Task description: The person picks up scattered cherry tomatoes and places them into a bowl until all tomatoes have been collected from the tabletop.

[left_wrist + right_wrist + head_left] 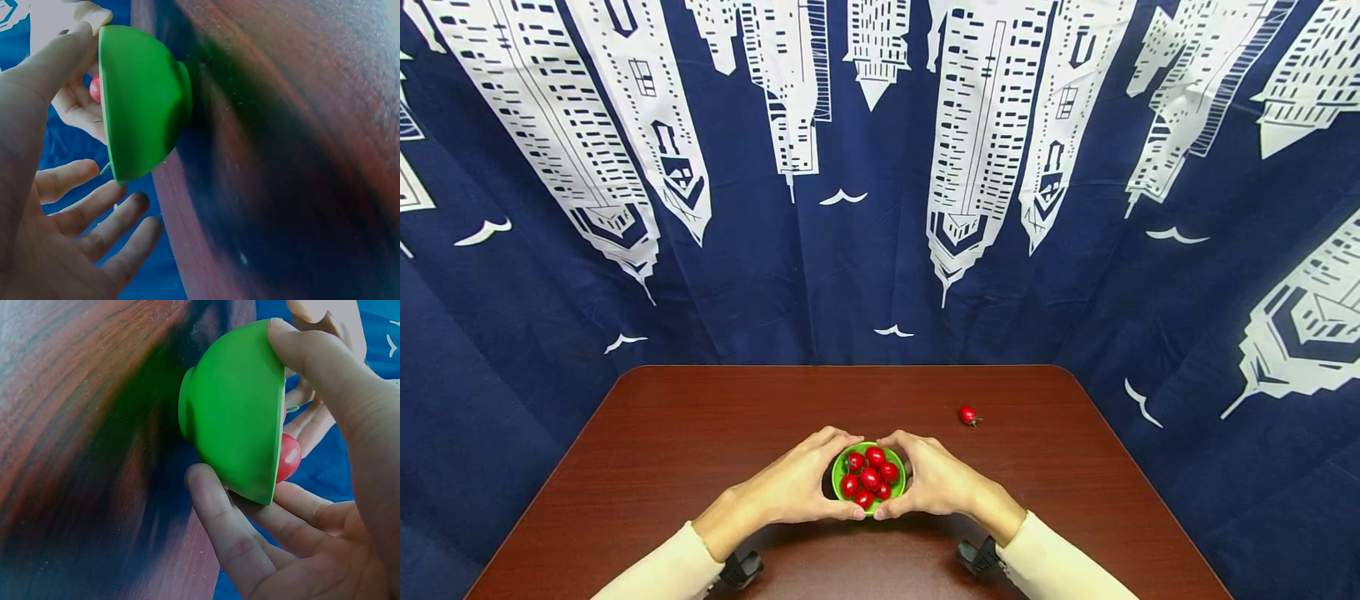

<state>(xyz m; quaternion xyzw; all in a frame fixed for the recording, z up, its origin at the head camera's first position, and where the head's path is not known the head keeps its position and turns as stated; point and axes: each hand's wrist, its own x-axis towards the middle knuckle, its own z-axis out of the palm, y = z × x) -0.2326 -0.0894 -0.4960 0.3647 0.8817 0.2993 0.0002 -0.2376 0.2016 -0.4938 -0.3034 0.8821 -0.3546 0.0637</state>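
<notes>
A small green bowl stands on the brown table near its front edge, holding several red cherry tomatoes. My left hand cups the bowl's left side. In the left wrist view my left hand has its thumb on the rim of the bowl, with the fingers spread just below it. My right hand cups the right side. In the right wrist view my right hand has its thumb on the rim of the bowl and a finger under its wall.
One loose cherry tomato lies on the table to the right of and beyond the bowl. A dark blue curtain printed with white buildings hangs behind and around the table.
</notes>
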